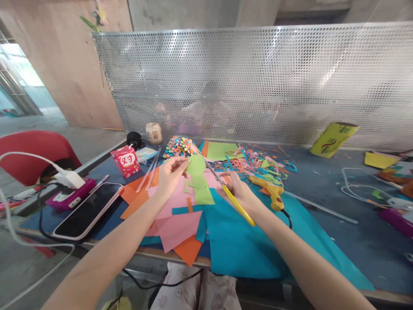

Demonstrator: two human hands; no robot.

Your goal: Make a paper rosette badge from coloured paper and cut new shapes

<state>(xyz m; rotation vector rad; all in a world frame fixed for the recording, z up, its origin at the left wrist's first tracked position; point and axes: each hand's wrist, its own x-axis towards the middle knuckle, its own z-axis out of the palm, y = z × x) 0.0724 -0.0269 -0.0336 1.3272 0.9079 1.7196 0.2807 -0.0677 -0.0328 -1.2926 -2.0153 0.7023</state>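
Between the thumb and fingers of my left hand [173, 173] is a rounded piece of light green paper [196, 165]. My right hand [238, 191] grips a pair of scissors [238, 204] with yellow handles, its blades pointing up and left at the right edge of the green paper. Whether the blades touch the paper I cannot tell. Below my hands lie overlapping sheets of pink paper [179, 226], orange paper [189, 250] and blue paper [245, 241]. Another green sheet [203, 191] lies under the held piece. A fringed multicoloured paper bundle [180, 147] sits just behind my left hand.
A yellow glue gun [269, 191] lies right of my right hand, near a clear glue stick [322, 207]. Thin paper scraps [254, 161] are heaped behind. At left are a phone [88, 211], a purple power strip [71, 193] and a red packet [125, 161]. A perforated metal panel [258, 86] stands behind.
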